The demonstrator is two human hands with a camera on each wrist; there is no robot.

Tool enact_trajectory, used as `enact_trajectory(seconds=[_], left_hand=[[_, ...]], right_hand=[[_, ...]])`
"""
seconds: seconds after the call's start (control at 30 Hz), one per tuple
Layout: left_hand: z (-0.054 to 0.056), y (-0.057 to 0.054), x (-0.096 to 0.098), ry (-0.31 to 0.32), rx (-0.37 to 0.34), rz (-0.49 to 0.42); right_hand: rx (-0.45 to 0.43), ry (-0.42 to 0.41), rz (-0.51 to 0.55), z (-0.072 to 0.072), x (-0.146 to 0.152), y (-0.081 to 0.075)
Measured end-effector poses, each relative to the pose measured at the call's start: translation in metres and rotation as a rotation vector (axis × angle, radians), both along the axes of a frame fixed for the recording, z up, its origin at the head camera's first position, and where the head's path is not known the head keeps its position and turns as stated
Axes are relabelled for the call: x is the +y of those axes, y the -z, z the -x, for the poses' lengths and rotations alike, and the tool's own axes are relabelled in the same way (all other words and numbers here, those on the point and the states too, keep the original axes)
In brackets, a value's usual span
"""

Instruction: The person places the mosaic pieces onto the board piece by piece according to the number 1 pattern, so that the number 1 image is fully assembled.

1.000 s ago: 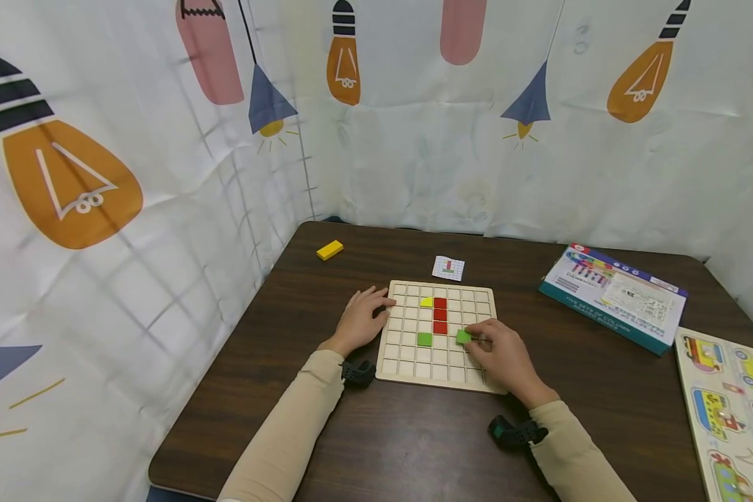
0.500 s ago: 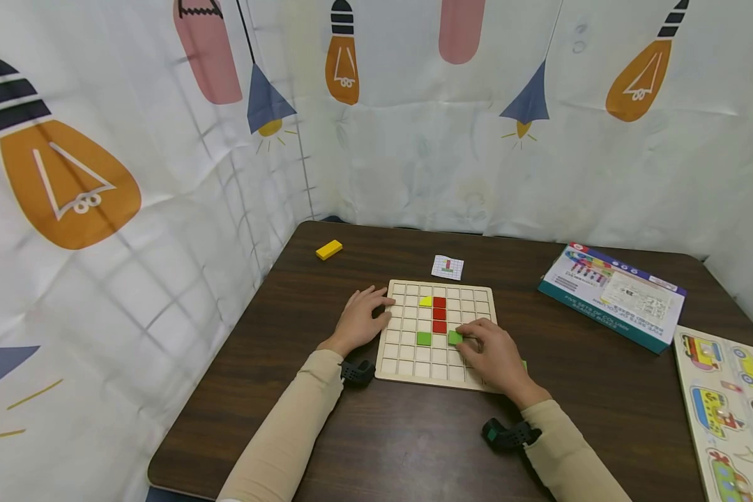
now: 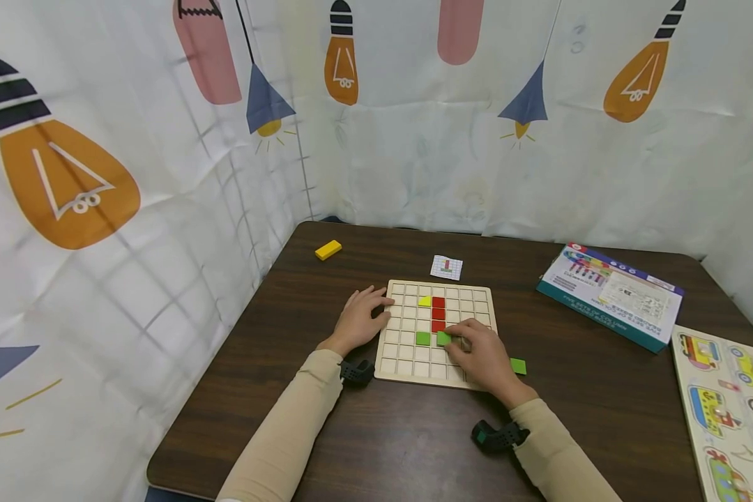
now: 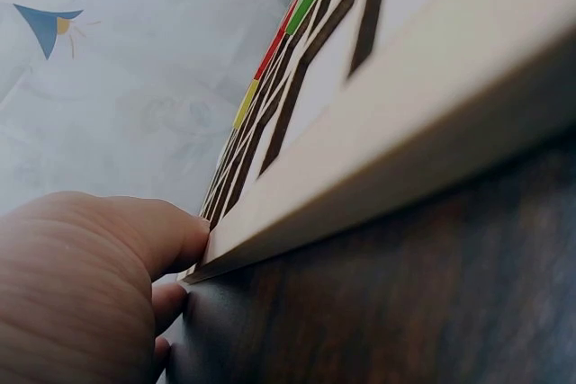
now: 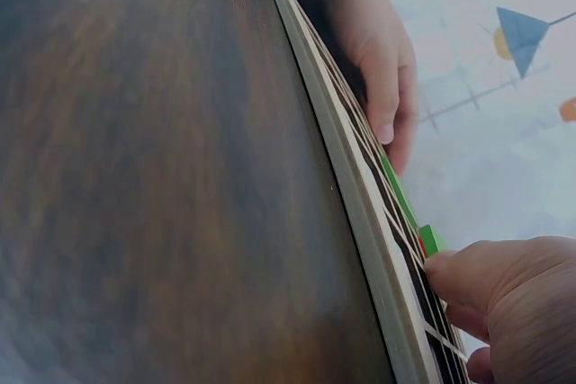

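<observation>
A pale wooden grid board (image 3: pixel 408 368) lies on the table. My left hand (image 3: pixel 362 318) rests at its left edge, fingers fairly straight, and in the left wrist view the thumb (image 4: pixel 171 233) touches the rim. My right hand (image 3: pixel 484 354) pinches a green square tile (image 3: pixel 443 339) over the board, just below the lowest red tile (image 3: pixel 438 325). The held tile (image 5: pixel 431 240) looks raised and tilted in the right wrist view. Left of it lies another green tile (image 3: pixel 422 339). Red tiles run in a column, with a yellow tile (image 3: pixel 424 301) at the column's upper left.
A green tile (image 3: pixel 518 366) lies on the table right of the board. Behind the board is a small grid card (image 3: pixel 446 268). A yellow bar (image 3: pixel 328 250) sits at back left. At right are a box (image 3: pixel 611 296) and a picture board (image 3: pixel 721 411).
My right hand has moved left across the board with the green tile, bringing it beside the other green tile. A green tile on the table has come into view. My left hand stays put.
</observation>
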State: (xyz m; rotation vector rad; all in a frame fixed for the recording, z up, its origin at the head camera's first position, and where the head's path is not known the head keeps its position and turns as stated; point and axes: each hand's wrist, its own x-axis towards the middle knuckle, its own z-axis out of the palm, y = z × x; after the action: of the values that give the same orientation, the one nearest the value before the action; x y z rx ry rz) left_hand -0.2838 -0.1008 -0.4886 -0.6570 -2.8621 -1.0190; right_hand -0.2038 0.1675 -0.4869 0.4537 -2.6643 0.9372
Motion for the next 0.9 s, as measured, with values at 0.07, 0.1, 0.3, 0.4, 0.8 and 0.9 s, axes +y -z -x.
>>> enact_trajectory(seconds=[0.07,0.1,0.3,0.4,0.8,0.9], left_hand=[[-0.0002,-0.0001,0.0000,0.002,-0.002,-0.002],[-0.0003,-0.0001,0.0000,0.001,-0.004,-0.003],[-0.0001,0.0005,0.0000,-0.002,-0.005,-0.004],[0.0002,0.0007,-0.0001,-0.002,-0.002,-0.012],[-0.0003,0.0004,0.0001,-0.002,0.004,-0.004],[-0.0001,0.0000,0.0003,-0.003,0.007,-0.004]], right_hand=[[0.006,0.002,-0.006,-0.0003,-0.0011,0.0000],[0.009,0.003,-0.007,-0.0005,-0.0017,-0.0002],[0.031,0.000,-0.012,-0.0013,-0.0039,-0.0010],[0.027,0.003,-0.017,-0.0013,-0.0044,-0.0008],[0.006,-0.013,0.005,0.0001,-0.0096,0.0013],[0.010,-0.011,0.007,0.0002,-0.0101,0.0015]])
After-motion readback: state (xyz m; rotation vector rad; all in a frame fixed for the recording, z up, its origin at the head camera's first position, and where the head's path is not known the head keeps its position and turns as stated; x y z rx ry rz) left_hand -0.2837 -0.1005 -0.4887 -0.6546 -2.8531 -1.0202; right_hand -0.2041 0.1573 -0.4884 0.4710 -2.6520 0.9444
